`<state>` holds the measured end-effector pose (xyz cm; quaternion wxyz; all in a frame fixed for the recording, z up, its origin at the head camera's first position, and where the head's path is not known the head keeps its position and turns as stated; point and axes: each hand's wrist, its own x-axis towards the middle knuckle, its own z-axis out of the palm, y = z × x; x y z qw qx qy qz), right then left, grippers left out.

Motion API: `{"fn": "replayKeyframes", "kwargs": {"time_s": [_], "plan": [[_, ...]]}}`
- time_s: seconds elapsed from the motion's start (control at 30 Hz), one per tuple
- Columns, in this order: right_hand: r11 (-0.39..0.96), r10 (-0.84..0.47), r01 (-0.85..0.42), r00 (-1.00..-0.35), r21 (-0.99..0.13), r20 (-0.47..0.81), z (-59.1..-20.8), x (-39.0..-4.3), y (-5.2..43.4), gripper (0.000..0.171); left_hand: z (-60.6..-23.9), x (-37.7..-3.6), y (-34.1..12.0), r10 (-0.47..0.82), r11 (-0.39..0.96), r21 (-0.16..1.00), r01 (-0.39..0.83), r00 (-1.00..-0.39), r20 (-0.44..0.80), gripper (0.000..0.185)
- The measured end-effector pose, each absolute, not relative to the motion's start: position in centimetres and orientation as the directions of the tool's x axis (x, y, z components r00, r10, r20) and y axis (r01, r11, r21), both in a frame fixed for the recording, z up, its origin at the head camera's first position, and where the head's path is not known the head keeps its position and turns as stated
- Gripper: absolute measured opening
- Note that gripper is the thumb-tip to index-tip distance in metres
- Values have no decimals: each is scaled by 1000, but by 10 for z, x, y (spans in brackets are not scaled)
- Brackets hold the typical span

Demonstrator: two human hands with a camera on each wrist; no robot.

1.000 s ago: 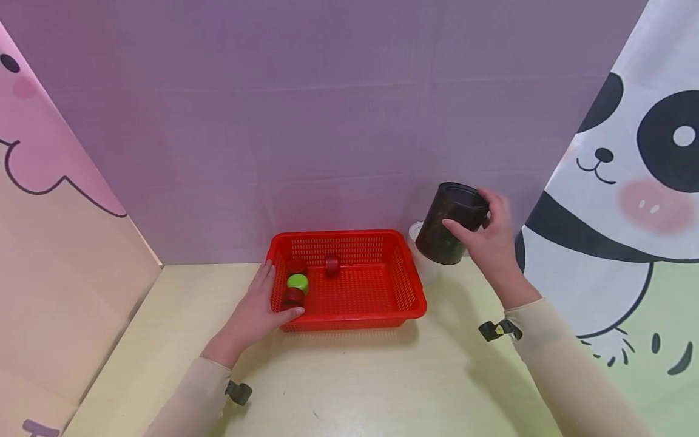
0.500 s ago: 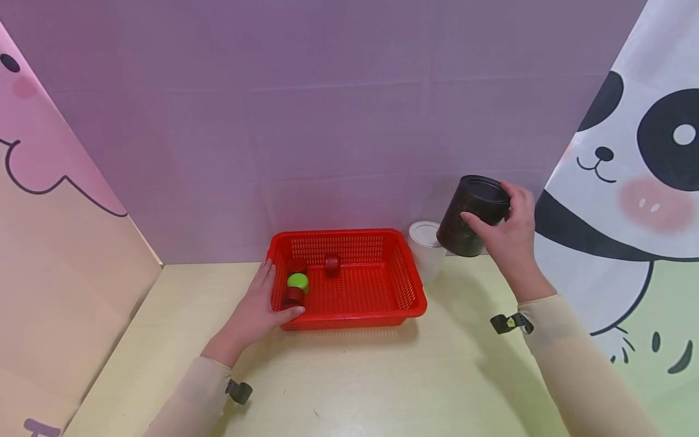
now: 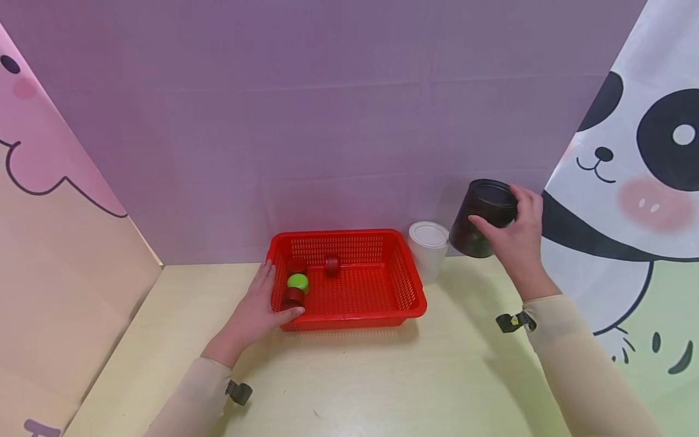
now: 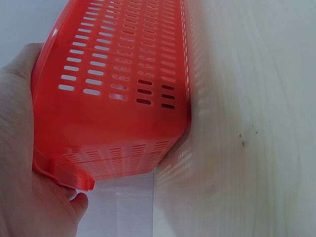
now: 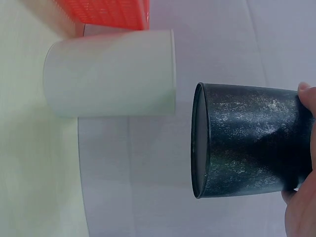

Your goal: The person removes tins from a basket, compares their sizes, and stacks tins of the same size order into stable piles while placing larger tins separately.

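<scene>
Right hand (image 3: 516, 240) curled round dark cup (image 3: 483, 218), held tilted in the air just right of white cup (image 3: 428, 249) on tabletop (image 3: 382, 376). Probably light, thin-walled, a bit slick; best gripped mid-wall, gently, to avoid denting. Left hand (image 3: 256, 312) gripping basket (image 3: 406, 297) at near-left corner, thumb over rim.

Your right hand (image 3: 516, 240) is covering the dark cup's (image 3: 483, 218) far side; your left hand (image 4: 22, 163) is running off the wrist picture's edge, hiding the red basket's (image 4: 118, 98) corner.
</scene>
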<state>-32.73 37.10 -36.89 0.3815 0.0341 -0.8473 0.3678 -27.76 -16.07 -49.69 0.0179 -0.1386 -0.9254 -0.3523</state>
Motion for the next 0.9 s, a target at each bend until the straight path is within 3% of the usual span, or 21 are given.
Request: {"fn": "replayKeyframes", "kwargs": {"time_s": [0.43,0.9], "plan": [[758,206,-337,-688,-558,696,-390,-346,387,100,-500,-281,-161,252,711,641,289,-956,152,132],[750,177,-349,-712,-562,679,-415,-355,391,101,-499,-279,-161,249,704,653,280,-958,142,131]]}}
